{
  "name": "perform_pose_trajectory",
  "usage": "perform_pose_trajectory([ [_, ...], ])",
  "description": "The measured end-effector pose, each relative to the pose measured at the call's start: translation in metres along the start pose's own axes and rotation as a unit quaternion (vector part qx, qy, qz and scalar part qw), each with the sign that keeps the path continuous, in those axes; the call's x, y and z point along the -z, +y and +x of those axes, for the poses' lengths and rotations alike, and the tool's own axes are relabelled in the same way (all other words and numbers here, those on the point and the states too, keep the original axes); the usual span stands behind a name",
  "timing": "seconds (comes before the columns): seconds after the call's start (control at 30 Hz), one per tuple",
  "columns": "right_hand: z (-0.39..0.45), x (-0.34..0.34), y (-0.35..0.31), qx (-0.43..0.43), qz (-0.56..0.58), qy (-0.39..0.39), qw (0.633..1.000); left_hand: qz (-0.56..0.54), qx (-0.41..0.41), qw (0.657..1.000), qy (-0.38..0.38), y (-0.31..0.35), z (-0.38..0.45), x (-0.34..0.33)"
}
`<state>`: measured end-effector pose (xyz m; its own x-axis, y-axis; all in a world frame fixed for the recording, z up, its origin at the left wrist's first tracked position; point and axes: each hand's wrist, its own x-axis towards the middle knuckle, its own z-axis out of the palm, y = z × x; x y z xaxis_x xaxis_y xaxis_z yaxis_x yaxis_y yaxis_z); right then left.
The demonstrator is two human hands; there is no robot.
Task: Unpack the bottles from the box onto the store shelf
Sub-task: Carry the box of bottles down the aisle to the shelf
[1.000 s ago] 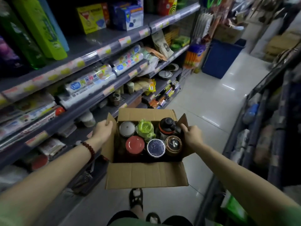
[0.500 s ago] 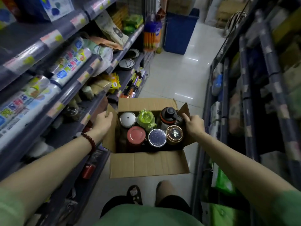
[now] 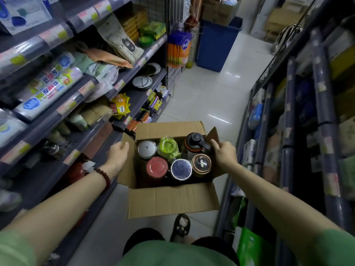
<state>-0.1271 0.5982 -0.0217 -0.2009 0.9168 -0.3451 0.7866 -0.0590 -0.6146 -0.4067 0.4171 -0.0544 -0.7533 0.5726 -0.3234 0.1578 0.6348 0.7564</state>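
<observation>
An open cardboard box hangs in front of me above the aisle floor. My left hand grips its left flap and my right hand grips its right flap. Several bottles stand upright inside: a silver-lidded one, a green one wrapped in plastic, a black sports bottle, a red-lidded one, a blue-lidded one and a brown-lidded one. The store shelf runs along my left.
Stocked shelves line both sides of a narrow tiled aisle. A blue bin stands at the far end, with cardboard cartons behind it. My slippered foot is under the box. A dark item sits on the lower left shelf.
My view has tilted down and turned along the aisle. The box stays held in both hands, carried slightly forward; the bottles inside have not shifted.
</observation>
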Motion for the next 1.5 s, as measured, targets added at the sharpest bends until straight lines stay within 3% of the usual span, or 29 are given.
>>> perform_pose_trajectory([
  [0.53, 0.129, -0.044, -0.094, 0.067, -0.056, -0.086, 0.992, -0.049, 0.081, 0.99, 0.102, 0.008, 0.085, 0.0],
  [0.77, 0.178, -0.075, -0.154, 0.154, -0.126, -0.155, 0.968, -0.087, 0.149, 0.968, 0.182, -0.006, 0.091, 0.014],
  [0.93, 0.207, -0.105, -0.196, 0.235, -0.187, -0.211, 0.93, -0.11, 0.223, 0.932, 0.262, -0.008, 0.077, 0.01],
  [1.17, 0.218, -0.139, -0.252, 0.376, -0.238, -0.304, 0.843, -0.163, 0.315, 0.85, 0.389, -0.011, 0.03, -0.008],
  [1.37, 0.183, -0.174, -0.279, 0.465, -0.269, -0.344, 0.77, -0.227, 0.351, 0.77, 0.482, -0.011, -0.028, -0.022],
  [1.5, 0.143, -0.198, -0.277, 0.501, -0.286, -0.377, 0.724, -0.297, 0.372, 0.719, 0.506, -0.02, -0.079, -0.034],
])
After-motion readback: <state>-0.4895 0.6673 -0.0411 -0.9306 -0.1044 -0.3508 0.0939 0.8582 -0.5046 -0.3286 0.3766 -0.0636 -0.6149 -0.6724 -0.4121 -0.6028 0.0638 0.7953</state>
